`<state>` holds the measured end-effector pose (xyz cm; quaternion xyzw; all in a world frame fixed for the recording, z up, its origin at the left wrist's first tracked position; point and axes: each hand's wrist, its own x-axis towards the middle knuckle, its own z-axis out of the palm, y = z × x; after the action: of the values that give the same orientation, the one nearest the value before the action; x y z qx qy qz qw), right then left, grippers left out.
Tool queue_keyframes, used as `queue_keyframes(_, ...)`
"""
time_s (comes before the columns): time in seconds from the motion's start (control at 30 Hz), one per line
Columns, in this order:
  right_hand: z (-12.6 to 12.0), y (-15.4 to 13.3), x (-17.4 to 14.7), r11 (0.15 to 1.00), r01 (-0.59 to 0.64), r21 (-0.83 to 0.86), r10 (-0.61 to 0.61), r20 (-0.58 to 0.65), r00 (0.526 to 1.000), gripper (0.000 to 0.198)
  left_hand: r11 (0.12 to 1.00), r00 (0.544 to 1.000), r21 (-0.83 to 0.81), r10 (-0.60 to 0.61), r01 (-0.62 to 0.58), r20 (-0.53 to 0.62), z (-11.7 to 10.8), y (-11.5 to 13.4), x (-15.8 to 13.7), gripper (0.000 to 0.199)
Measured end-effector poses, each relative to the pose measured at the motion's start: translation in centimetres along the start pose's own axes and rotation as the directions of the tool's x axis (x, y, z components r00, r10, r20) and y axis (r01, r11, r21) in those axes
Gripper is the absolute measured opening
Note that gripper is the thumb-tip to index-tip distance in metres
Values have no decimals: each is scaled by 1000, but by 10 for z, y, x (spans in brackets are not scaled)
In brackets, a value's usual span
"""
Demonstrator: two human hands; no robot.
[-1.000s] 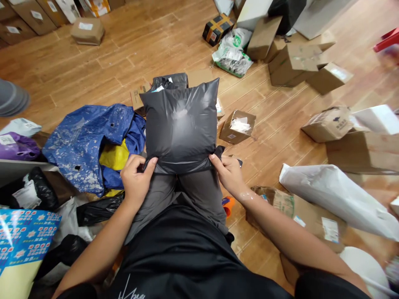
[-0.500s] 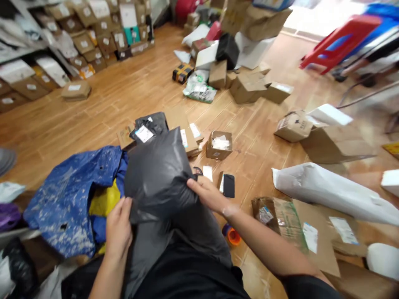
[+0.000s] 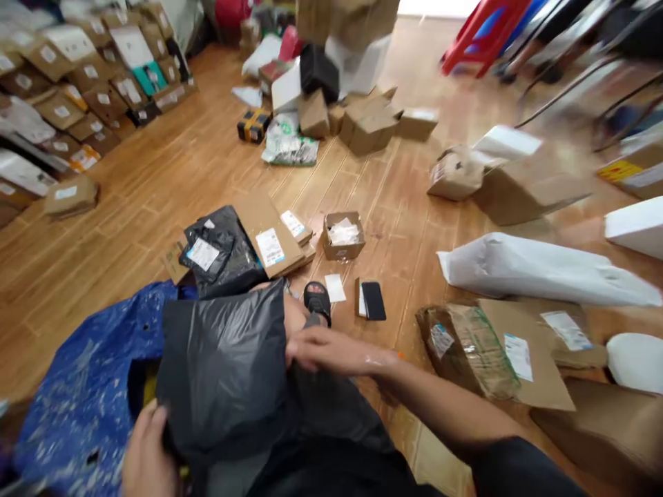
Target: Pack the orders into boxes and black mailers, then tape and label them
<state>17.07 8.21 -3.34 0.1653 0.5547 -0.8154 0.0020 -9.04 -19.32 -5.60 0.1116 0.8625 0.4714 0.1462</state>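
A dark grey plastic mailing bag, filled and smooth on top, lies across my lap. My left hand, slightly blurred, grips the bag's lower left edge. At the right edge is my right hand, its fingers bent against the bag's side. Their tips are partly hidden. Left of the bag spreads a blue woven sack with white specks and an opening. Just beyond the bag lie a black labelled parcel and flat cardboard parcels.
On the wooden floor stand a small open carton holding white papers and a black phone. Flattened cardboard and a long white wrapped parcel lie right. Stacked boxes fill the back left. A red stool stands far back.
The bag has come down and left, flatter and more squared to me, with both hands moving along it. My view has shifted, exposing a sandalled foot beyond the bag.
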Motion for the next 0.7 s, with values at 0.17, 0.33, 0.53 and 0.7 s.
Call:
queue_keyframes(0.17,-8,5,-29,967,-67,-246,99,121,988,79,998,997,-36,-55,57,48,22,21,-19,51)
queue_keyframes(0.33,19,17,-31,986,12,-167,-4,50,999,51,989,995,-129,-63,73,82,29,15,-19,50)
queue_keyframes(0.53,32,20,-5,995,40,87,-48,86,995,58,949,980,-244,-181,197,87,40,27,-18,58)
queue_keyframes(0.7,10,17,-9,998,26,55,-24,-52,998,53,956,983,-233,-165,179,79,42,36,-22,60)
